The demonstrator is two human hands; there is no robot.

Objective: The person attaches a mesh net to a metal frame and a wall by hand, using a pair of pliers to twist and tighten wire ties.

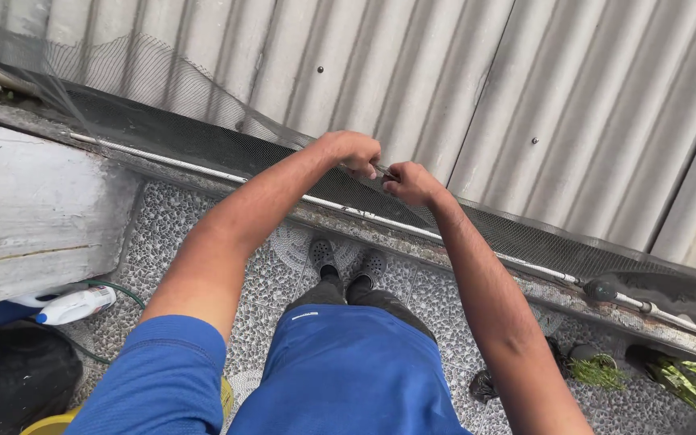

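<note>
Against corrugated sheeting (573,89), black mesh (348,189) (top edge) sits pinched between both hands' fingers (368,161).

Soft even daylight, sharp focus

View: one head camera, worn by the person.
Facing: steeply down and forward, along both arms.
Nearness: close to the left hand (356,153) and right hand (411,182).
Beyond: corrugated wall (573,97), pebbled floor (163,225).
</note>
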